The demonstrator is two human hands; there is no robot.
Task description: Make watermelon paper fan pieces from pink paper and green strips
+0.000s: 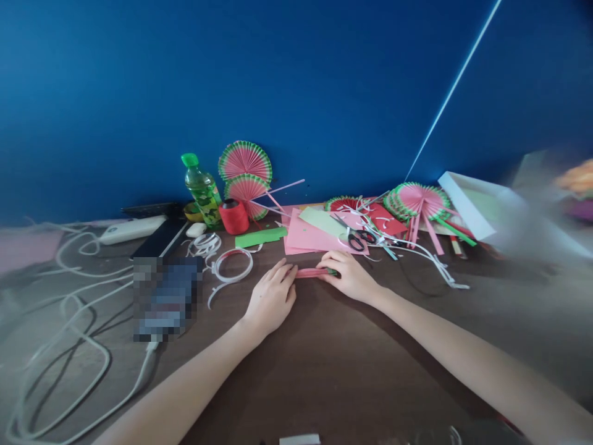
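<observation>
Between my two hands lies a narrow folded strip of pleated pink paper (309, 272) with a green end, flat on the dark table. My left hand (274, 293) is closed over its left end, fingers bent down onto it. At the green end, my right hand (345, 275) pinches the paper between thumb and fingers. Just beyond the hands are pink paper sheets (299, 238), a pale green sheet (319, 220) and a pair of scissors (356, 240) with dark handles. Parts of the folded paper under the fingers are hidden.
Finished pink-and-green paper fans (245, 162) lean on the blue wall by a green bottle (202, 191) and a red thread spool (234, 216). More fans (419, 201) and a white box (472, 207) stand right. Left are a phone (169, 300), white cables (104, 352) and white coils (234, 266).
</observation>
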